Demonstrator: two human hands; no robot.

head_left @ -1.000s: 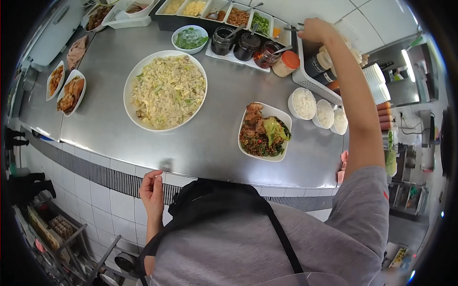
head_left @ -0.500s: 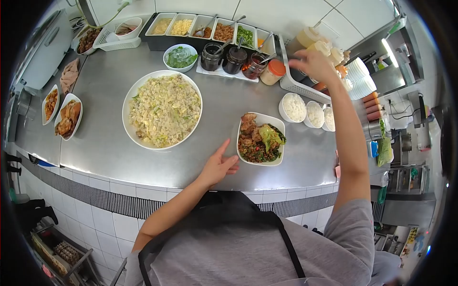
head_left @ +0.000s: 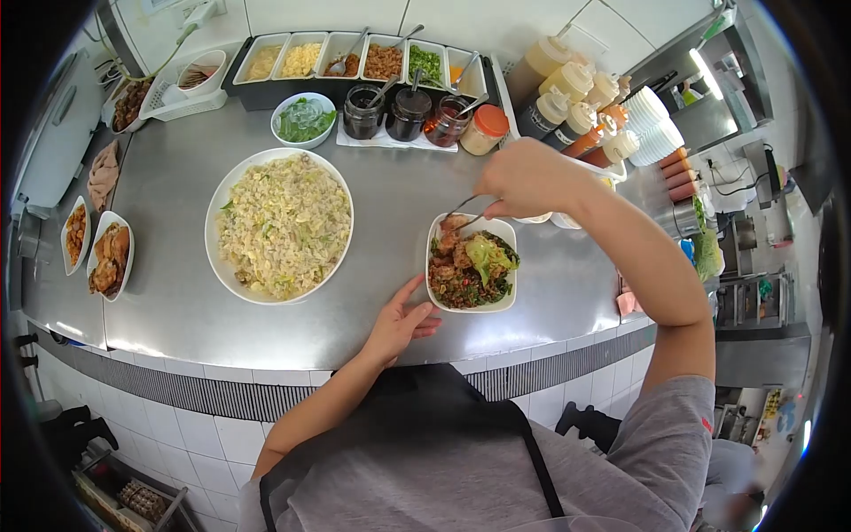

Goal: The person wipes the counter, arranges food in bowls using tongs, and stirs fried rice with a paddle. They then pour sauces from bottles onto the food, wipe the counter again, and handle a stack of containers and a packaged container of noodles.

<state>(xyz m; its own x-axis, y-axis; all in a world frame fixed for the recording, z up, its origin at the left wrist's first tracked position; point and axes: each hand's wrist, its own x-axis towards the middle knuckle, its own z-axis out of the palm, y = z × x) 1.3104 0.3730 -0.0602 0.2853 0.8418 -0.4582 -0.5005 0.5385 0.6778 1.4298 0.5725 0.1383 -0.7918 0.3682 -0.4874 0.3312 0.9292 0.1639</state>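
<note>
A pair of thin metal tongs (head_left: 467, 205) is pinched in my right hand (head_left: 525, 176), tips down at the meat pieces (head_left: 455, 251). This meat lies at the upper left of a squarish white bowl (head_left: 486, 308), with a pale green leaf (head_left: 490, 258), dark greens and a chopped reddish topping beside it. Low at the bowl's left side, my left hand (head_left: 402, 324) hovers over the steel counter (head_left: 381, 204), fingers stretched out and holding nothing. White rice bowls (head_left: 566, 221) stand behind my right wrist, mostly hidden by it.
To the left is a large white dish (head_left: 214, 244) of fried rice. Topping trays (head_left: 328, 89) and dark jars (head_left: 409, 115) line the back. Squeeze bottles (head_left: 567, 84) fill a basket at the back right. Two small dishes of food (head_left: 128, 257) sit far left.
My right hand has come down from beside the squeeze bottles to the bowl, and tongs now show in it. My left hand stays by the bowl. The camera view has shifted slightly.
</note>
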